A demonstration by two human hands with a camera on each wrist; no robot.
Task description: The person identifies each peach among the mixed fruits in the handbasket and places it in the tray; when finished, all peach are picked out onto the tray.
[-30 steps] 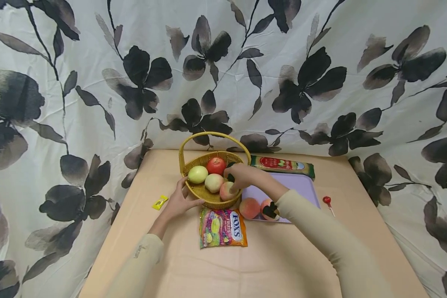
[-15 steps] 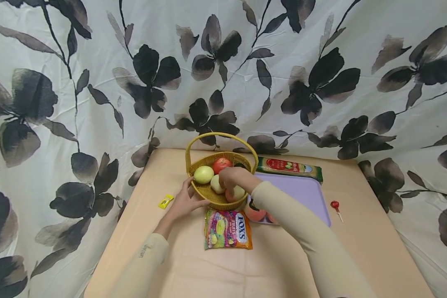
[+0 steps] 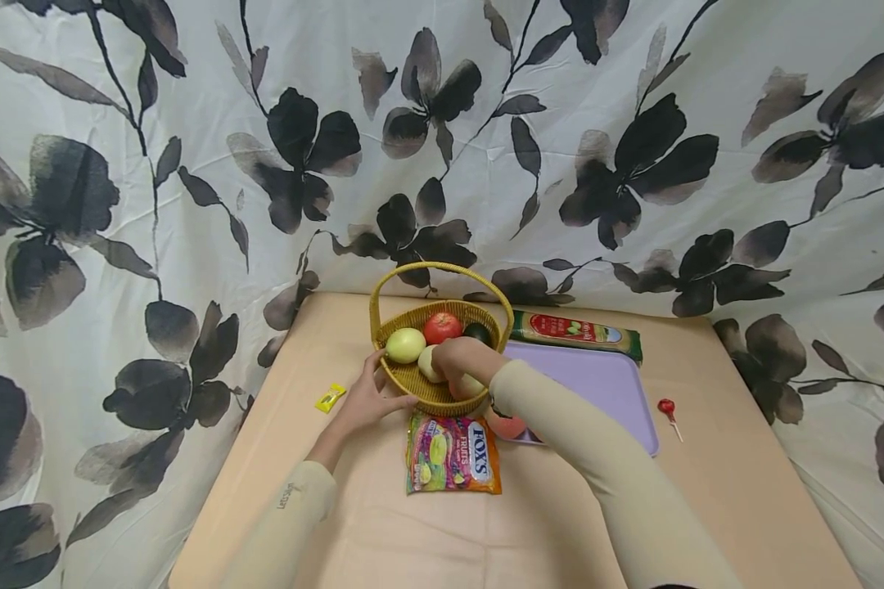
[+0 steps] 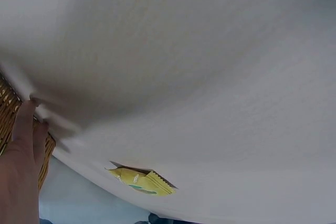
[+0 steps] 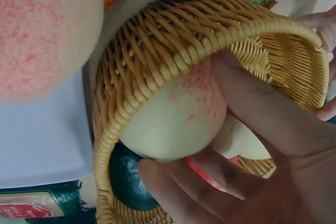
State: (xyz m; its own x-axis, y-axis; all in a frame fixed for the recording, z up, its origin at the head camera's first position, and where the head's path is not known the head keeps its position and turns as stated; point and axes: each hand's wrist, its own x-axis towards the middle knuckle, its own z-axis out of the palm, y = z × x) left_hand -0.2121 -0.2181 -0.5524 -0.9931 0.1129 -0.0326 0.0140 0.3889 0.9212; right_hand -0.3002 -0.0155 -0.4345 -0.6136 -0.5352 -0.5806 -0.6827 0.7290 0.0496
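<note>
A woven yellow basket [image 3: 412, 379] with a hoop handle holds a green apple [image 3: 405, 345], a red apple [image 3: 442, 327], a dark avocado [image 3: 477, 332] and a pale fruit [image 3: 429, 365]. My right hand [image 3: 462, 360] reaches into the basket's front right. In the right wrist view its fingers curl round a pink-blushed peach [image 5: 178, 114] just inside the basket rim [image 5: 147, 51]. My left hand [image 3: 368, 397] rests against the outside of the basket's front left, its fingers [image 4: 23, 135] straight on the wicker [image 4: 6, 109].
A lilac tray [image 3: 597, 378] sits right of the basket with a peach [image 3: 508, 425] at its near corner. A candy bag [image 3: 453, 452] lies in front, a pasta packet [image 3: 576, 331] behind the tray, a lollipop [image 3: 666, 407] far right, a yellow sachet [image 3: 329, 397] left.
My right hand has slid a little left and deeper into the basket with the peach. Its forearm now hides one of the tray's fruits. The left hand stays on the basket.
</note>
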